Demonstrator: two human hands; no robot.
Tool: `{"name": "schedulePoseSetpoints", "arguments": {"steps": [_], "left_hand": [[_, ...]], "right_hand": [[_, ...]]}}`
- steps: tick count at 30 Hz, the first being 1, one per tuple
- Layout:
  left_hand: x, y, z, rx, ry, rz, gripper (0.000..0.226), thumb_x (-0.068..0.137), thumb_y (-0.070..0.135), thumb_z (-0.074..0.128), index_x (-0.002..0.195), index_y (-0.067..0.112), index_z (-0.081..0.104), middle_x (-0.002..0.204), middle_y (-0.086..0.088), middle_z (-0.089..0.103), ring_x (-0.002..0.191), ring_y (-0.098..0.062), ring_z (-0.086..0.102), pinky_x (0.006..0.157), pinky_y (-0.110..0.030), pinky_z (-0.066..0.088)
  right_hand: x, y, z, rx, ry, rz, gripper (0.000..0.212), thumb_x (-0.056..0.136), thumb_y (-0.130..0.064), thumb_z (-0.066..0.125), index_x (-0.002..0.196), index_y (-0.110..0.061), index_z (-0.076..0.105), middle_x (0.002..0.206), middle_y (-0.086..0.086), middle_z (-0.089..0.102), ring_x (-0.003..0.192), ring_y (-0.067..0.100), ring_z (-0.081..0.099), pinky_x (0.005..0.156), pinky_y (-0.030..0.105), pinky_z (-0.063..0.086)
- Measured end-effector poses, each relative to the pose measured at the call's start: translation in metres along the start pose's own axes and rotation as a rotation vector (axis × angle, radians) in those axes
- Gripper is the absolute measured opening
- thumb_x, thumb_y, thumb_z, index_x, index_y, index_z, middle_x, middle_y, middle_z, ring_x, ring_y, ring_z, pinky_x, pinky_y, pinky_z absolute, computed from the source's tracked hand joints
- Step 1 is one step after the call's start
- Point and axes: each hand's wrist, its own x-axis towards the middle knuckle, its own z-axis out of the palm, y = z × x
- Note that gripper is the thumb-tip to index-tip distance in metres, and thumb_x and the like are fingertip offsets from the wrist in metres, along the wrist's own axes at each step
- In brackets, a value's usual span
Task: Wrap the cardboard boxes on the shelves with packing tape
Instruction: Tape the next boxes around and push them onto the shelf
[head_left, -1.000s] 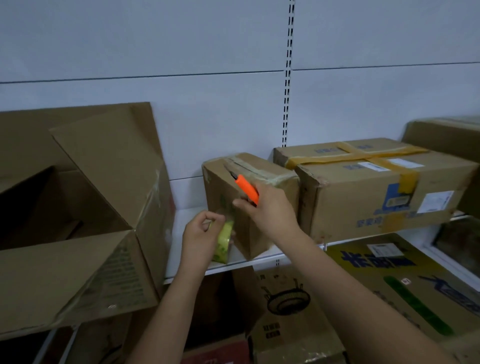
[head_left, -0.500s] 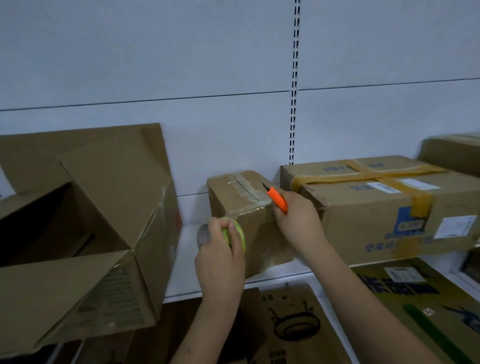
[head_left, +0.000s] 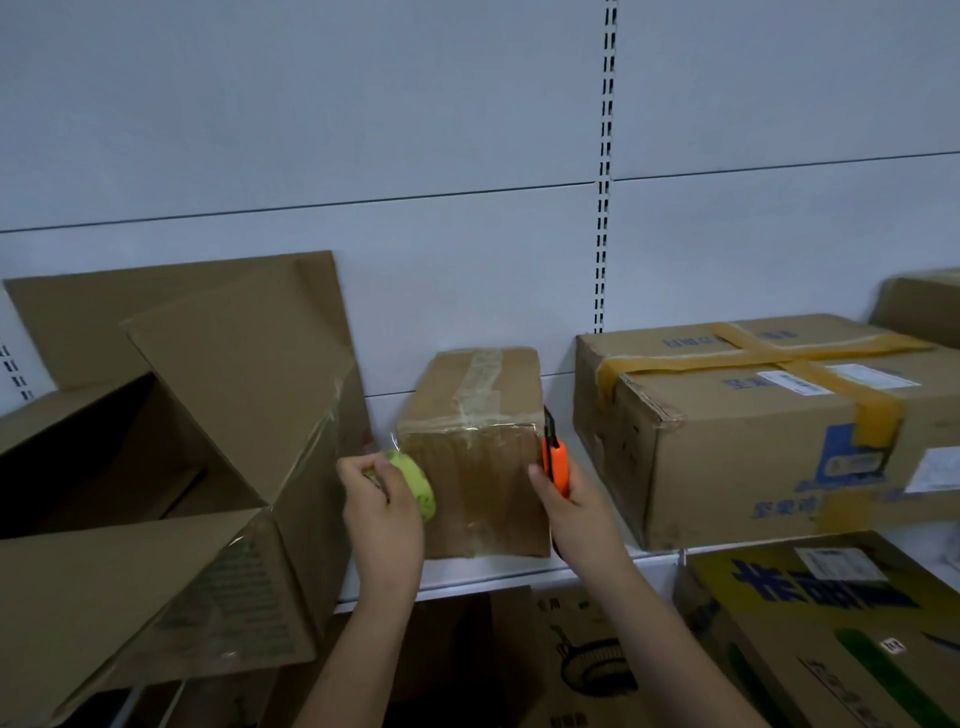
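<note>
The small cardboard box (head_left: 475, 457) stood on the white shelf (head_left: 488, 574), near the middle of the view, its front face toward the camera and clear tape shining over its top and front edge. The left hand (head_left: 382, 512) was at the box's 9 o'clock side, fingers curled round a yellow-green tape roll (head_left: 415, 483) that touched the box's front left edge. A thin clear strip of tape seemed to run from the roll up to the box's upper left corner, though blur made that hard to confirm. The right hand (head_left: 569, 512) was at the box's 3 o'clock side, gripping an orange box cutter (head_left: 556, 462) that pointed up toward 12 o'clock, with its dark tip just beside the box's upper right corner. Whether the tip touched the cardboard could not be told.

At 9 o'clock from the small box sat a large open box (head_left: 171, 499), its flaps raised and its inside dark; nothing in it could be made out. At 3 o'clock lay a large closed box (head_left: 753, 441), apart from the small one, crossed by 2 bands of yellow tape and bearing white labels and blue print. Another box's corner (head_left: 919, 306) showed at the far right edge. Below the shelf, at 5 o'clock, lay a printed carton (head_left: 831, 639) with blue characters and green shapes, and at 6 o'clock a brown carton (head_left: 582, 660) with a dark line drawing.
</note>
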Motion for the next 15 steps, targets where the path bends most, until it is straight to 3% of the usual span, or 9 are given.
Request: {"name": "schedulePoseSetpoints", "arguments": {"steps": [5, 7, 10, 13, 15], "left_hand": [[-0.014, 0.009, 0.011, -0.065, -0.072, 0.052, 0.017, 0.106, 0.021, 0.039, 0.098, 0.007, 0.044, 0.071, -0.002, 0.051, 0.055, -0.002, 0.052, 0.052, -0.026, 0.039], [-0.02, 0.011, 0.023, -0.094, -0.105, 0.054, 0.017, 0.106, 0.02, 0.039, 0.098, 0.006, 0.042, 0.071, -0.003, 0.052, 0.053, 0.003, 0.052, 0.049, -0.021, 0.038], [-0.025, 0.009, 0.041, -0.086, -0.217, 0.027, 0.016, 0.106, 0.022, 0.038, 0.097, 0.009, 0.042, 0.074, -0.004, 0.054, 0.058, -0.003, 0.054, 0.048, -0.017, 0.039], [-0.025, 0.004, 0.047, -0.073, -0.288, -0.017, 0.015, 0.106, 0.024, 0.039, 0.097, 0.015, 0.045, 0.084, -0.005, 0.058, 0.072, -0.013, 0.058, 0.058, -0.025, 0.046], [-0.023, 0.001, 0.044, -0.061, -0.293, -0.036, 0.014, 0.105, 0.024, 0.04, 0.093, 0.02, 0.046, 0.087, -0.006, 0.06, 0.075, -0.019, 0.06, 0.063, -0.035, 0.048]], "right_hand": [[0.001, -0.015, -0.021, -0.108, 0.121, -0.046, 0.052, 0.102, -0.035, 0.048, 0.151, -0.041, 0.033, 0.117, -0.011, 0.063, 0.099, 0.0, 0.058, 0.073, 0.004, 0.04], [0.006, -0.02, -0.029, -0.219, 0.143, -0.027, 0.057, 0.103, -0.033, 0.046, 0.155, -0.039, 0.023, 0.105, -0.01, 0.063, 0.088, 0.004, 0.059, 0.072, 0.013, 0.043], [0.006, -0.019, -0.038, -0.423, 0.262, 0.081, 0.064, 0.104, -0.027, 0.045, 0.159, -0.025, 0.011, 0.089, -0.004, 0.062, 0.073, 0.009, 0.06, 0.066, 0.027, 0.052], [-0.01, -0.017, -0.037, -0.475, 0.345, 0.094, 0.067, 0.103, -0.023, 0.047, 0.158, -0.02, 0.01, 0.133, 0.007, 0.059, 0.11, 0.023, 0.063, 0.092, 0.039, 0.055], [-0.021, -0.018, -0.033, -0.476, 0.363, 0.042, 0.066, 0.102, -0.02, 0.048, 0.158, -0.017, 0.013, 0.156, 0.005, 0.037, 0.138, 0.022, 0.044, 0.111, 0.036, 0.039]]}}
